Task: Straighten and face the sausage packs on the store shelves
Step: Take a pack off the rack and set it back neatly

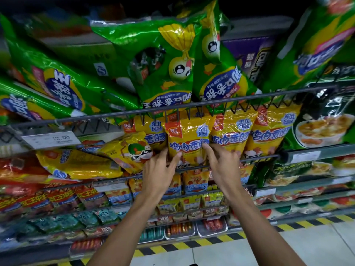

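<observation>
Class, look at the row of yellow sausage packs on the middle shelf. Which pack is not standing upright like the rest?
The leftmost yellow pack, with the sunglasses cartoon, just left of the left hand. It is tipped over leftward, while the others stand upright behind the rail.

A white price tag (51, 139) reading 12.00 hangs on the wire shelf rail (172, 109) at the left. At the right stand dark green bags (324, 123) picturing a bowl of food, with a blurred label strip (305, 156) on the shelf edge below them. A purple carton (251, 54) sits behind the top row. Below, a yellow-and-black hazard stripe (192, 244) runs along the shelf base beside the pale tiled floor (317, 244).
</observation>
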A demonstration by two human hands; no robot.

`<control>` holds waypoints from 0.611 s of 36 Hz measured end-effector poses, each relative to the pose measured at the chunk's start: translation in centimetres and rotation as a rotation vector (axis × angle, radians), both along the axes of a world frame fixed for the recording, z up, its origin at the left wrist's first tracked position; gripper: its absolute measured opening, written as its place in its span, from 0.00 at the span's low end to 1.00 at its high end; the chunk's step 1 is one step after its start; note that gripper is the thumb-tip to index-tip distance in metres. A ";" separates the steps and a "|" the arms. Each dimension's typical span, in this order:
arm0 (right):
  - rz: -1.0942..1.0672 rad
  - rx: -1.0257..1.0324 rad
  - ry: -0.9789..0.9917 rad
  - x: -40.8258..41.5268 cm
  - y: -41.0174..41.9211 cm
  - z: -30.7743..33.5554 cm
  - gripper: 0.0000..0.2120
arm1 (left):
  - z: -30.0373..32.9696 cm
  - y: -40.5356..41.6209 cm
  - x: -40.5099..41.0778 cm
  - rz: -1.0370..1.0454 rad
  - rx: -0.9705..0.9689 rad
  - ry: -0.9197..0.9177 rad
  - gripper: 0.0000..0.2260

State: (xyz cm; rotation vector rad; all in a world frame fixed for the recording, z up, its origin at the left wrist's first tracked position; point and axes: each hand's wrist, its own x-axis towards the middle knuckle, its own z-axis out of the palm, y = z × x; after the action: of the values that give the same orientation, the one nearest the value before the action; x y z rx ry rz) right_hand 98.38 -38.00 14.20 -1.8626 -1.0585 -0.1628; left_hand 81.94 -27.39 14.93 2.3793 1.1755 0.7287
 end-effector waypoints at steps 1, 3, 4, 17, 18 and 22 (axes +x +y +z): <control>0.023 0.007 0.029 -0.1 -0.1 0.1 0.19 | -0.1 0.1 -0.1 -0.005 -0.002 0.030 0.30; 0.058 0.035 0.065 -0.2 -0.2 0.2 0.19 | -0.4 0.4 -0.2 -0.014 0.002 0.047 0.30; 0.068 0.041 0.072 -0.4 -0.2 0.1 0.20 | -0.6 0.4 -0.3 -0.014 0.009 0.037 0.30; 0.209 0.208 -0.320 -1.5 -1.7 -2.0 0.26 | -3.0 -1.7 -0.1 -0.355 0.500 -0.254 0.31; 0.205 0.164 -0.325 -1.3 -1.3 -1.8 0.27 | -2.8 -1.5 0.4 -0.354 0.493 -0.222 0.31; 0.161 0.013 -0.353 -0.5 0.3 -0.9 0.30 | -2.1 0.0 2.0 -0.288 0.496 -0.108 0.32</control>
State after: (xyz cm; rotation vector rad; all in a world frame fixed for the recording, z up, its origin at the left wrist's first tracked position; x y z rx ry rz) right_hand 97.88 -37.75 13.33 -1.7656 -1.4391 -0.4143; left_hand 83.89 -27.40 12.83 2.7786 0.6352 1.1325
